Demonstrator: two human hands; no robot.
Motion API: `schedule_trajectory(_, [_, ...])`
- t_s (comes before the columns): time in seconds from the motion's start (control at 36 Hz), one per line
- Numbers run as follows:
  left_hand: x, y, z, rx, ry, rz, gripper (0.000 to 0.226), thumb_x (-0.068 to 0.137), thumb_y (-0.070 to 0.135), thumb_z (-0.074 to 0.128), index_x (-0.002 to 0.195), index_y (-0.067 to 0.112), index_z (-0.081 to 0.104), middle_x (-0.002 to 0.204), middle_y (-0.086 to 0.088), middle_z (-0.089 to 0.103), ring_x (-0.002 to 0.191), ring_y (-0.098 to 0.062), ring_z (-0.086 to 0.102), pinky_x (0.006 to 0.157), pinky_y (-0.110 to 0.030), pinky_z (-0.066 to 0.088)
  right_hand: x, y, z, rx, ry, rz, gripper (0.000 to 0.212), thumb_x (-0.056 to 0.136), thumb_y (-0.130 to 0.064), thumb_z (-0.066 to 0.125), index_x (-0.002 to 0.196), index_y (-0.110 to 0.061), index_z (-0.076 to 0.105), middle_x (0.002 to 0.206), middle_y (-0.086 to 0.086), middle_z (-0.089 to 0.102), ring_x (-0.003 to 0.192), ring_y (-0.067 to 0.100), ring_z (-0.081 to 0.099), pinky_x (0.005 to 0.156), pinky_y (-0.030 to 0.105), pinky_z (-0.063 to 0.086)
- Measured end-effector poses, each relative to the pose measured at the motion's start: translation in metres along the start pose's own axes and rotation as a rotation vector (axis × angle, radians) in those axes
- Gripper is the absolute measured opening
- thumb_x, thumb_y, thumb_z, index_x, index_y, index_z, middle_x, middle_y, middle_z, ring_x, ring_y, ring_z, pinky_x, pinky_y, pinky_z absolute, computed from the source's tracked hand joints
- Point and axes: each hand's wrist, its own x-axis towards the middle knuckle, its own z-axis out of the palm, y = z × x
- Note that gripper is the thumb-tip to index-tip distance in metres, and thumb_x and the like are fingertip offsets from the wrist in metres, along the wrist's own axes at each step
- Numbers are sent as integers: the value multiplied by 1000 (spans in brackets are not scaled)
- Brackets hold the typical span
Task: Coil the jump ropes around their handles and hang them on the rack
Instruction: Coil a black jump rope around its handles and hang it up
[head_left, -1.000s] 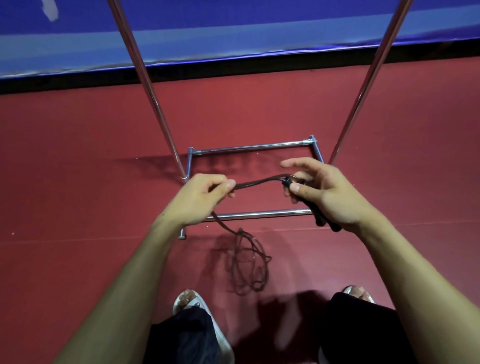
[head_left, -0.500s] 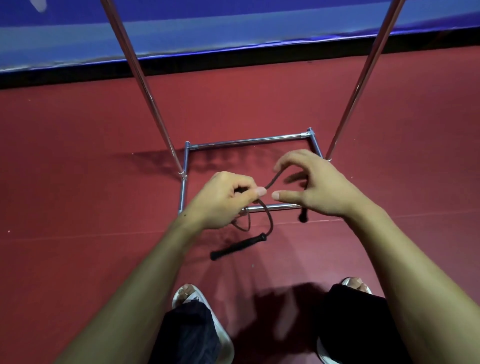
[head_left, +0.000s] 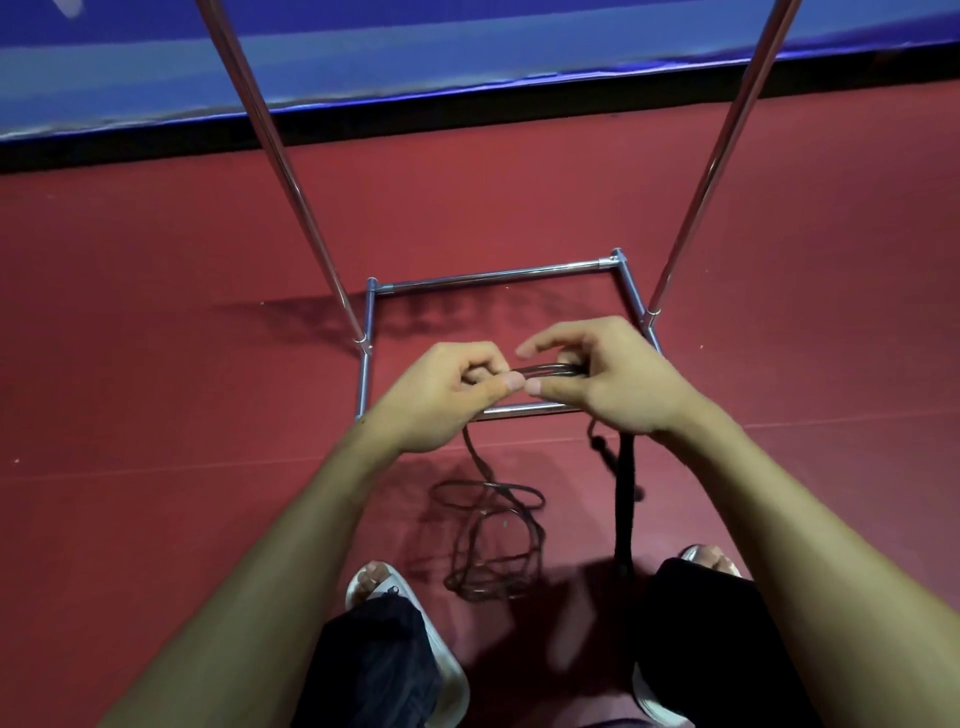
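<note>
Two hands meet at the middle of the head view, thumbs almost tip to tip. The left hand (head_left: 441, 395) has its fingers curled in and pinches the jump rope (head_left: 540, 370) between thumb and forefinger. The right hand (head_left: 608, 379) pinches the same rope from the three o'clock side, thumb underneath and forefinger arched above it. Between the two hands several dark strands of the rope run side by side in a short, nearly level bundle.

From under the left hand one strand drops toward six o'clock and ends in a loose pile of loops (head_left: 493, 540) on the red floor (head_left: 156, 312), between the person's feet. Below the right hand a long black handle (head_left: 623, 499) hangs straight down toward six o'clock. Just beside it, at its nine o'clock, is a shorter dark piece, too blurred to tell what it is.

At twelve o'clock from the hands stands the rack (head_left: 498, 275), its chrome base a rectangle on the floor, with the near bar partly hidden behind the hands. Its two uprights climb out of frame toward eleven and one o'clock. A blue wall (head_left: 415, 47) with a black strip at its foot crosses the top of the view. At the bottom are dark trouser legs and two pale sandals, the left one (head_left: 384, 587) at seven o'clock from the rope pile.
</note>
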Motion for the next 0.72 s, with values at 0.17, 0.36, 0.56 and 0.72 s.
schedule_trajectory(0.17, [-13, -35, -28, 189, -22, -102, 28, 90, 36, 61, 71, 16, 57, 56, 11, 42, 55, -5, 36, 55, -26, 32, -11, 7, -23, -49, 183, 17, 8, 80, -17, 79, 75, -16, 72, 49, -16, 55, 48, -2, 45, 51, 10, 34])
schedule_trajectory(0.36, [-19, -48, -39, 438, 73, -116, 24, 94, 26, 61, 72, 24, 53, 61, 3, 50, 58, -9, 43, 60, -30, 35, -14, 17, -36, -175, 206, 39, 9, 83, -19, 78, 77, -17, 70, 47, -20, 54, 45, -1, 49, 48, 9, 35])
schedule_trajectory(0.56, [-6, -23, -10, 391, -9, 82, 25, 91, 30, 52, 67, 27, 47, 59, 7, 45, 61, -10, 42, 59, -22, 32, -11, 20, -22, -220, -32, 87, 56, 68, -43, 84, 118, -39, 60, 75, -9, 68, 61, 5, 64, 67, 23, 55])
schedule_trajectory(0.72, [1, -13, 10, 362, -82, 162, 19, 85, 20, 52, 81, 6, 64, 71, 3, 55, 68, -15, 48, 62, -27, 37, 3, 8, 24, -147, -83, -55, 47, 85, -32, 74, 127, -25, 53, 57, -2, 54, 51, 8, 45, 57, 24, 39])
